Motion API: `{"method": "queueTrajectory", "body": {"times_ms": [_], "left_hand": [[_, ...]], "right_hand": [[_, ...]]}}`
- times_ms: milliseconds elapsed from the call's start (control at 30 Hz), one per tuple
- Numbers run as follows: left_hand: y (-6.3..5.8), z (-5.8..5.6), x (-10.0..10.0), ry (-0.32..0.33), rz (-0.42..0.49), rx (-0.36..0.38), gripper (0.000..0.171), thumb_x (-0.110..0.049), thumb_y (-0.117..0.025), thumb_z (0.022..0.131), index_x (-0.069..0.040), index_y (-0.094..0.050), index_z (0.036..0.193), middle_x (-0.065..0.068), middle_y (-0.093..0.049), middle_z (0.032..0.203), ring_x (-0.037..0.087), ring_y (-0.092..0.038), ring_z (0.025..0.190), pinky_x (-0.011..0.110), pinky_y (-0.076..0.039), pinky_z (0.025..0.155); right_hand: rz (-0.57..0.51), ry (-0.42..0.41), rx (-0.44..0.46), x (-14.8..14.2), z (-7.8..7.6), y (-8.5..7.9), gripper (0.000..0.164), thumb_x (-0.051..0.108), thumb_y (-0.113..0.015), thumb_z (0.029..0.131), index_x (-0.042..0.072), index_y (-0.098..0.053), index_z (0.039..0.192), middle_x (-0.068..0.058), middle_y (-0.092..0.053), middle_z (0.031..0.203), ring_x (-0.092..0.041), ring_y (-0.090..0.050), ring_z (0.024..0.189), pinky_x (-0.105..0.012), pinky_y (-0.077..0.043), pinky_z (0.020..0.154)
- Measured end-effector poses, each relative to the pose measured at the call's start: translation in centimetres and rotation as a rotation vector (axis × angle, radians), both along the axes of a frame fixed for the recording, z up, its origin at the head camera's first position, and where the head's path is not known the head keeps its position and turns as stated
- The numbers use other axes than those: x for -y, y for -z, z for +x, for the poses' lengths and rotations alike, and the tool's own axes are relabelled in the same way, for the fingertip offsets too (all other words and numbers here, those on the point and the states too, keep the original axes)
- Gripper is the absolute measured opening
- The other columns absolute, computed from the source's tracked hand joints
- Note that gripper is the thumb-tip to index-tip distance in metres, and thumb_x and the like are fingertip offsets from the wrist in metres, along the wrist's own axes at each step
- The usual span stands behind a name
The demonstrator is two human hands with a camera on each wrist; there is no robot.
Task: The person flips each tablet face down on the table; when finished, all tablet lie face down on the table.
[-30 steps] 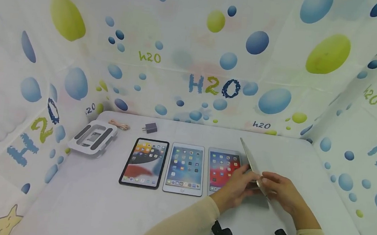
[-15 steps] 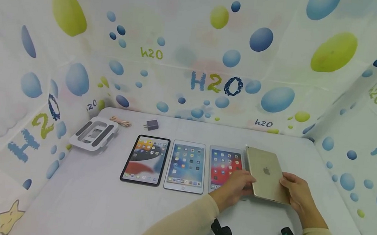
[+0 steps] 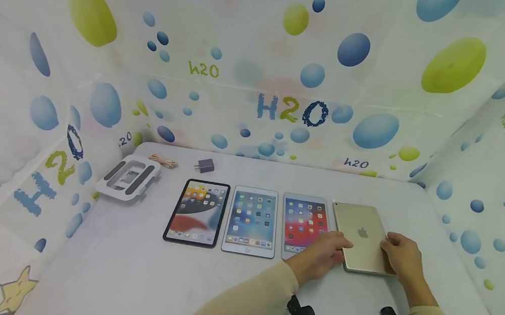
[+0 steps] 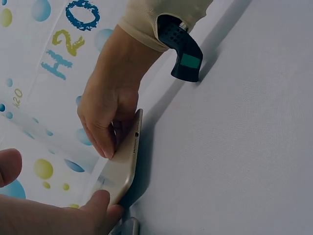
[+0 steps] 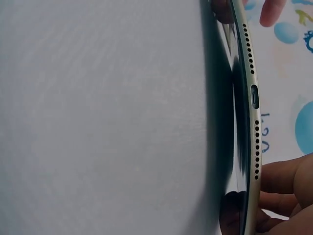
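Though face-down, gold tablet [image 3: 359, 245] between left grip [image 3: 323, 254] and right grip [image 3: 405, 259]

The logo-marked tablet [image 3: 361, 245] is gold, the backdrop [image 3: 245, 40] white with blue and lime spots.

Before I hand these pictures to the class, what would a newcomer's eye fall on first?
Probably the gold tablet, its back upward, held at opposite edges by the left grip and right grip. Next, three tablets with lit screens lined up to its left. Then the spotted backdrop behind, with its H2O lettering.
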State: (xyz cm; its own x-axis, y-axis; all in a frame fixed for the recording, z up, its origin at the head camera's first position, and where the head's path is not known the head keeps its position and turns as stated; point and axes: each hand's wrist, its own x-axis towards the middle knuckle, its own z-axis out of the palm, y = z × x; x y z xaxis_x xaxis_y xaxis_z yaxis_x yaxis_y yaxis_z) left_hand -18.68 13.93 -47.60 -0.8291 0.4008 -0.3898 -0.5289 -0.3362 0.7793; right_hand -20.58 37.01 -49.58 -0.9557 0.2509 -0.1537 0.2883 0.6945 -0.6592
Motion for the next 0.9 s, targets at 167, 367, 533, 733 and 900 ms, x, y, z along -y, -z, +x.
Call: {"method": "queueTrajectory", "body": {"times_ms": [167, 367, 533, 733, 900], "left_hand": [[0.1, -0.2, 0.0, -0.015, 0.04, 0.006, 0.065, -0.009, -0.065, 0.092, 0.003, -0.041, 0.151, 0.025, -0.039, 0.154, 0.04, -0.043, 0.139, 0.052, -0.038, 0.115], [0.2, -0.3, 0.0, -0.003, 0.105, -0.002, 0.067, -0.008, -0.064, 0.092, 0.0, -0.038, 0.154, 0.028, -0.034, 0.157, 0.049, -0.031, 0.146, 0.056, -0.036, 0.116], [0.2, 0.0, 0.6, 0.008, 0.109, -0.012, 0.067, -0.01, -0.061, 0.094, 0.002, -0.035, 0.154, 0.027, -0.034, 0.157, 0.05, -0.025, 0.149, 0.057, -0.033, 0.117], [-1.3, 0.8, 3.9, 0.017, -0.156, -0.079, 0.055, -0.017, -0.066, 0.095, -0.005, -0.05, 0.146, 0.013, -0.056, 0.139, 0.04, -0.053, 0.13, 0.047, -0.049, 0.105], [-2.1, 0.2, 8.8, -0.025, -0.299, -0.133, 0.056, -0.02, -0.064, 0.095, -0.008, -0.051, 0.147, 0.011, -0.058, 0.138, 0.035, -0.057, 0.124, 0.048, -0.046, 0.107]], "right_hand": [[0.146, -0.07, -0.057, 0.3, -0.2, -0.3, 0.05, 0.015, -0.053, 0.1, -0.018, -0.049, 0.137, -0.037, -0.056, 0.133, -0.056, -0.052, 0.125, -0.063, -0.048, 0.099], [0.204, -0.075, -0.054, 0.5, -0.4, -0.4, 0.051, 0.015, -0.054, 0.099, -0.019, -0.049, 0.136, -0.037, -0.057, 0.131, -0.056, -0.052, 0.124, -0.065, -0.046, 0.1], [0.122, -0.051, -0.009, 0.1, 0.1, -0.9, 0.06, 0.022, -0.05, 0.103, -0.017, -0.036, 0.146, -0.039, -0.047, 0.142, -0.057, -0.046, 0.13, -0.066, -0.045, 0.102], [-0.177, 0.047, -0.059, 0.4, 0.9, -3.0, 0.073, 0.038, -0.041, 0.108, -0.004, -0.013, 0.16, -0.033, -0.028, 0.159, -0.051, -0.045, 0.135, -0.056, -0.046, 0.107], [-0.426, -0.065, -0.095, 3.0, 0.9, -3.9, 0.072, 0.037, -0.045, 0.108, -0.003, -0.015, 0.16, -0.03, -0.033, 0.156, -0.011, -0.06, 0.113, -0.017, -0.054, 0.087]]}}
